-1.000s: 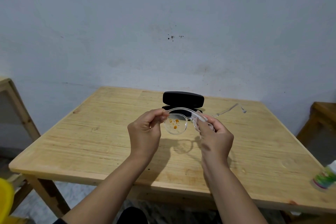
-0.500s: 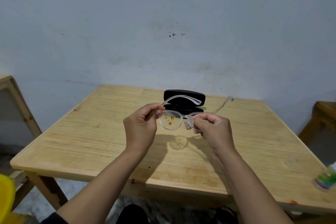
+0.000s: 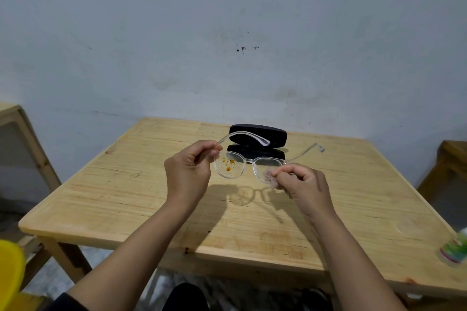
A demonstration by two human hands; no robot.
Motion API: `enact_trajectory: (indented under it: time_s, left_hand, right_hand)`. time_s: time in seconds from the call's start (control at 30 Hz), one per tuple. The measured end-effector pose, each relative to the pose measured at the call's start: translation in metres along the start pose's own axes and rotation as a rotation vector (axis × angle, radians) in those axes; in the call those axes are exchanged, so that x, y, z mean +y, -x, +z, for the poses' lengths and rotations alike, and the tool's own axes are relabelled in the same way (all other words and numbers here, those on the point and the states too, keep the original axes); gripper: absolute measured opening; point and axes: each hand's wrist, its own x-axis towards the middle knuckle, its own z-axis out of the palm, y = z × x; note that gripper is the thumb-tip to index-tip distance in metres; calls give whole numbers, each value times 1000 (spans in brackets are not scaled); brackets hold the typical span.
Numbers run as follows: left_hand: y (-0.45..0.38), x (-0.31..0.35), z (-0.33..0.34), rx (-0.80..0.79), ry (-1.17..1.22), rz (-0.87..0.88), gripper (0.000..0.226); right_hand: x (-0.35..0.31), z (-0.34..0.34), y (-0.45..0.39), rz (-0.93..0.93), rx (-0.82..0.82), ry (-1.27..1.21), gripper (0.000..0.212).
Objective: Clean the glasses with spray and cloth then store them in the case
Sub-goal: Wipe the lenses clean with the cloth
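Glasses (image 3: 249, 161) with a clear frame, held up over the middle of the wooden tabletop (image 3: 126, 199), both temples unfolded and pointing away toward the far wall. Left hand (image 3: 188, 171) curled round the left hinge end, thumb and fingers pinching the frame where the temple meets the lens. Right hand (image 3: 304, 185) curled at the right lens, its grip closed on the lower edge of that lens, fingertips seen through the glass (blurred, so cannot tell the exact finger placement). Orange specks (image 3: 228, 163) scattered on the left lens; right lens looked free of them, though partly hidden by the fingers. Left temple arched up in front of the case, right temple stretched out to the right, its tip near the far right part of the tabletop. Black case (image 3: 257, 142) stood open just beyond the glasses, lid upright, tray facing near, apart from both hands. Shadow of the frame and arms cast on the wood right below. Small bottle (image 3: 453, 251) with a green label at the near right corner, well apart from the hands, cut off by the picture edge. Yellow object (image 3: 10, 270) low at the near left, off the tabletop. Wooden furniture on either side, plain grey wall behind.
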Motion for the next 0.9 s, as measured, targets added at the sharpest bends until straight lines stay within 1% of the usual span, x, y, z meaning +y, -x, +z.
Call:
enact_trajectory:
  time_s: [0.1, 0.17, 0.2, 0.27, 0.33, 0.37, 0.43, 0.5, 0.6, 0.63, 0.7, 0.77, 0.83, 0.9]
  left_hand:
    - [3, 1, 0, -12, 7, 6, 31]
    - [7, 2, 3, -19, 19, 20, 33]
    - [9, 2, 5, -17, 21, 37, 35]
    - [12, 4, 10, -3, 24, 73, 37]
    - [16, 5, 15, 9, 35, 97, 33]
    - [17, 5, 17, 13, 39, 108, 31]
    - [19, 5, 21, 20, 48, 127, 28]
    - [20, 5, 23, 29, 56, 139, 28]
    - [19, 7, 24, 24, 61, 156, 31]
    - [19, 8, 24, 20, 62, 161, 32]
    - [18, 9, 24, 22, 65, 172, 33]
    - [17, 10, 25, 25, 63, 176, 33]
    - [16, 10, 25, 30, 62, 173, 34]
    - [16, 9, 24, 34, 66, 168, 31]
  right_hand:
    - [5, 3, 2, -2, 161, 3, 7]
    - [8, 12, 5, -9, 312, -50, 6]
    - [8, 18, 6, -13, 386, -109, 6]
    - [6, 28, 7, -15, 521, -225, 12]
    - [0, 35, 2, 8, 606, -384, 9]
    - [-3, 37, -1, 25, 625, -470, 12]
    - [-11, 38, -5, 53, 643, -586, 16]
    - [-17, 37, -6, 64, 631, -656, 15]
    - [-21, 35, -8, 56, 596, -691, 13]
    - [-20, 34, -8, 45, 593, -660, 11]
    - [-21, 33, -8, 10, 581, -555, 18]
    - [-21, 33, -7, -31, 522, -462, 20]
    - [-20, 31, -8, -38, 459, -386, 18]
    - [-19, 28, -10, -14, 403, -331, 12]
